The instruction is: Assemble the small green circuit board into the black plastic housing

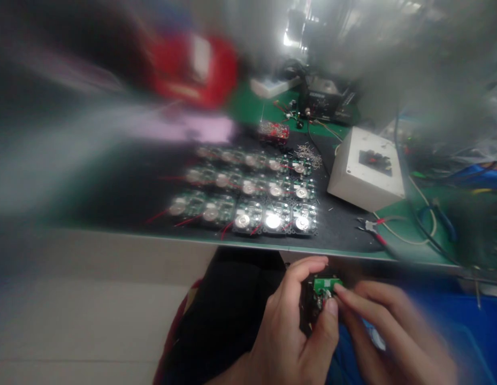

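Observation:
My left hand (290, 326) is closed around a small green circuit board (325, 284) with a dark part under it, held below the table's front edge over my lap. My right hand (387, 323) comes in from the right, its fingertips pinched against the same board. On the dark mat (336, 227) above lie several rows of similar small green boards with shiny round centres (272, 220) and red wires.
A white box with a dark window (366, 168) stands right of the boards. Cutters with red handles (371, 227) lie beside it, among loose cables. A dark device (322, 99) sits at the back. A blurred red object (194, 67) is far left. A blue bin (465, 331) is at lower right.

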A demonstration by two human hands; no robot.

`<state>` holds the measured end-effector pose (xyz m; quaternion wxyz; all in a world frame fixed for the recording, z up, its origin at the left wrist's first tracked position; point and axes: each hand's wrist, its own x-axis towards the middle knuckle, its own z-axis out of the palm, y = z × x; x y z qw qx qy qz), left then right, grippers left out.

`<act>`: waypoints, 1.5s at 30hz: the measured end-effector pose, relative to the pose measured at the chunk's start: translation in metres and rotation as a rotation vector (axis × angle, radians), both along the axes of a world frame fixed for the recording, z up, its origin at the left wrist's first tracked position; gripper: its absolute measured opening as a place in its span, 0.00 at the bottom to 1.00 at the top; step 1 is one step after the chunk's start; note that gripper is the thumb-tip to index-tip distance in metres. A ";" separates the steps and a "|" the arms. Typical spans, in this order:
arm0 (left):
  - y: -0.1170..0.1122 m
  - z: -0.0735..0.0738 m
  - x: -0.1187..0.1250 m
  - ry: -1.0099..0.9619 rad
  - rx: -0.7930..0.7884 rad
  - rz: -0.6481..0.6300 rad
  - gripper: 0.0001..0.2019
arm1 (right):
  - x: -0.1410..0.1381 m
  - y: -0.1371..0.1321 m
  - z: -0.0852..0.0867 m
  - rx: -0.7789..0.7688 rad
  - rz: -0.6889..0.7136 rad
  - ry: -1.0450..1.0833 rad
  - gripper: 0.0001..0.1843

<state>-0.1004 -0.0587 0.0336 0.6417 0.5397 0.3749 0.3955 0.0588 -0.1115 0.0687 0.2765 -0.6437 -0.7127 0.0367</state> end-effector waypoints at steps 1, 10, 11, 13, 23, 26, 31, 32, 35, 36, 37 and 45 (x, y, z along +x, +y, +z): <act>0.001 0.000 -0.001 -0.013 -0.017 -0.009 0.20 | 0.000 0.001 -0.001 -0.010 0.021 0.006 0.09; 0.014 0.001 -0.007 -0.200 -0.348 -0.056 0.12 | 0.007 0.024 -0.009 -0.067 0.153 0.143 0.09; 0.015 0.001 -0.008 -0.203 -0.359 -0.039 0.12 | 0.007 0.026 -0.010 -0.079 0.172 0.160 0.09; 0.016 0.000 -0.007 -0.219 -0.382 -0.008 0.12 | 0.008 0.028 -0.011 -0.113 0.193 0.163 0.09; 0.016 0.001 -0.003 -0.291 -0.419 0.027 0.10 | 0.011 0.024 -0.012 -0.160 0.186 0.209 0.10; 0.019 0.002 -0.002 -0.299 -0.439 0.042 0.09 | 0.012 0.023 -0.012 -0.177 0.196 0.285 0.11; 0.023 0.000 -0.003 -0.275 -0.497 0.071 0.10 | 0.013 0.023 -0.003 -0.110 0.076 0.314 0.06; 0.024 0.000 -0.003 -0.269 -0.504 0.083 0.10 | 0.015 0.025 -0.002 -0.100 0.024 0.309 0.05; 0.025 -0.001 -0.002 -0.267 -0.516 0.120 0.10 | 0.027 0.035 -0.005 -0.093 -0.105 0.271 0.04; 0.025 -0.001 -0.002 -0.276 -0.519 0.128 0.10 | 0.032 0.042 -0.008 -0.085 -0.132 0.243 0.05; 0.024 -0.001 -0.001 -0.285 -0.524 0.136 0.10 | 0.038 0.049 -0.011 -0.075 -0.150 0.207 0.05; 0.022 -0.003 -0.002 -0.286 -0.523 0.140 0.09 | 0.064 0.102 -0.044 -0.041 -0.255 -0.224 0.23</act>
